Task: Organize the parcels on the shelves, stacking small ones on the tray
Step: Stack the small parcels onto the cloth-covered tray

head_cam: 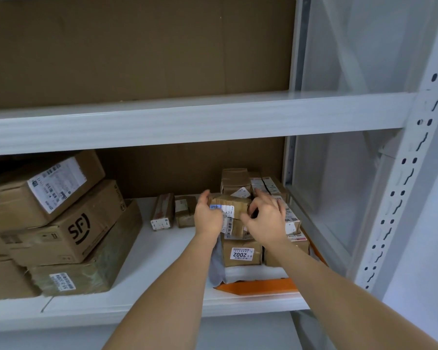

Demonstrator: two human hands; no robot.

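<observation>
At centre frame, the left hand (208, 216) and right hand (266, 221) grip a small taped brown cardboard parcel (229, 207) atop the heap on the orange tray (258, 286); set off-centre, it could topple the uneven stack.

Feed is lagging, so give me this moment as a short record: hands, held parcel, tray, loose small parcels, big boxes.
left hand: grips the held parcel's left end
right hand: curled on its right end
held parcel: atop the tray stack
tray: orange, lower shelf, right
loose small parcels: two, left of the tray
big boxes: stacked at shelf's left
</observation>
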